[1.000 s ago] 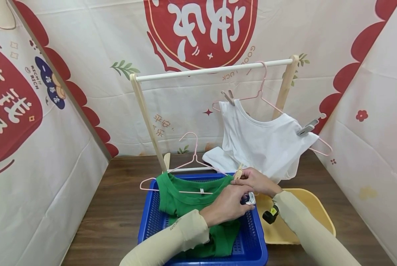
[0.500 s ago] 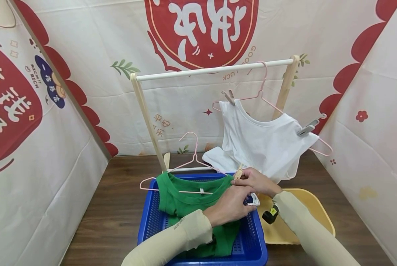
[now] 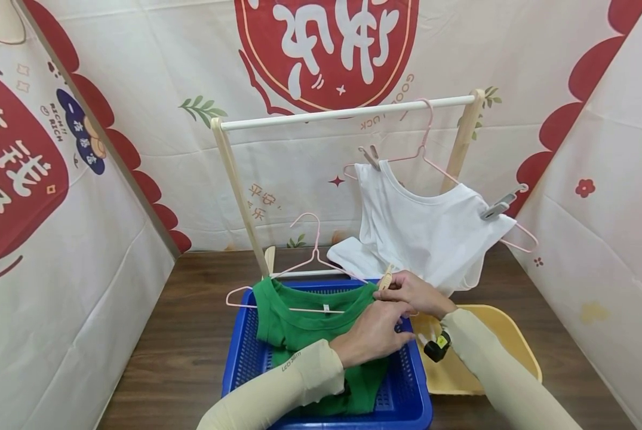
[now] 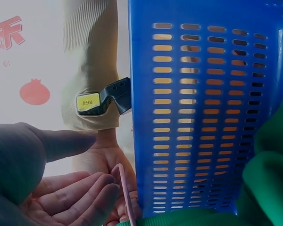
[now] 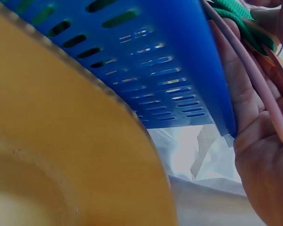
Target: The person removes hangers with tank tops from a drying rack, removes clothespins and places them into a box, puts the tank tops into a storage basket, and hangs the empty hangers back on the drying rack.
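A green shirt [image 3: 310,325] hangs on a pink hanger [image 3: 315,257], its lower part inside the blue basket [image 3: 428,412]. At the shirt's right shoulder my right hand [image 3: 414,292] pinches a beige clothespin [image 3: 386,279]. The hanger's end crosses the right palm in the right wrist view, with green cloth [image 5: 245,23] by the fingers. My left hand [image 3: 371,334] is over the shirt's right side, thumb and fingers apart. In the left wrist view the left fingers [image 4: 73,197] are extended, holding nothing, in front of the right hand.
Right of the basket sits a yellow tray [image 3: 506,334], pale streaks over it near the right wrist. Behind stands a rack with a white rail [image 3: 321,116]. A white sleeveless top [image 3: 423,227] hangs there on a pink hanger with grey clips [image 3: 497,209].
The small dark blue and white thing at my left fingertips is gone from them. The left hand's thumb and fingers have parted. The right hand and the clothespin keep their place.
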